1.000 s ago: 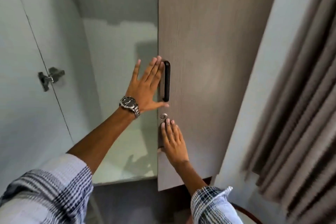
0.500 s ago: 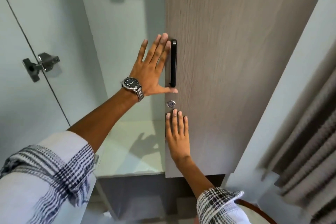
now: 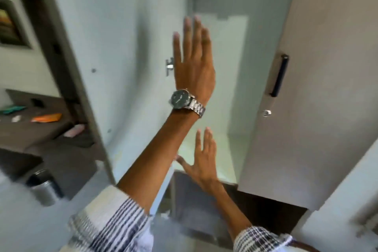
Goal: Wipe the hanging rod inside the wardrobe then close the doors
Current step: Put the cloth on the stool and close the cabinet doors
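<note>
The wardrobe stands in front of me with its pale interior [image 3: 223,67] showing. Its right door [image 3: 319,88] is wood-grain with a black handle [image 3: 279,75] and a small round lock [image 3: 266,112], and looks nearly shut. The left door [image 3: 106,51] swings wide open, its pale inner face toward me. My left hand [image 3: 193,61], with a wristwatch, is raised flat and empty in front of the opening, fingers apart. My right hand [image 3: 202,159] hovers lower near the bottom shelf edge, open and empty. No hanging rod is in view.
A dark desk [image 3: 30,129] at the left carries an orange packet [image 3: 47,117] and small items. A metal bin [image 3: 44,188] stands on the floor below it. A hinge [image 3: 169,65] sits on the wardrobe's left wall. A white wall [image 3: 347,200] is at the right.
Both hands have come off the right door and moved left into the opening. My view has swung left, bringing the open left door and the desk into sight.
</note>
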Available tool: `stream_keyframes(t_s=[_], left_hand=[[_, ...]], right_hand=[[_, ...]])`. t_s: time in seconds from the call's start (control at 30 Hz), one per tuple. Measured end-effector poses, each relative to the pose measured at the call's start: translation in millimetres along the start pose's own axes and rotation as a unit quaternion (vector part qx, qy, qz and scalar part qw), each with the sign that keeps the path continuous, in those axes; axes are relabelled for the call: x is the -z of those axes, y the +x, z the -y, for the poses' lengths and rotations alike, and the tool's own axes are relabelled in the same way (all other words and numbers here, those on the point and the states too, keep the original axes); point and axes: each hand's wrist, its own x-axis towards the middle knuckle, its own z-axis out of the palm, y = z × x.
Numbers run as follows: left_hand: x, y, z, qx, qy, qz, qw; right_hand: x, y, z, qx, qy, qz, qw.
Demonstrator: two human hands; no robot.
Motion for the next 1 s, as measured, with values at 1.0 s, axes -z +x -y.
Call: stream_keyframes(t_s=[1.0], left_hand=[[-99.6, 4.6, -142.3, -0.110, -0.255, -0.058, 0.959]], right_hand=[[99.9, 61.5, -156.7, 0.055, -0.228, -0.309, 0.921]])
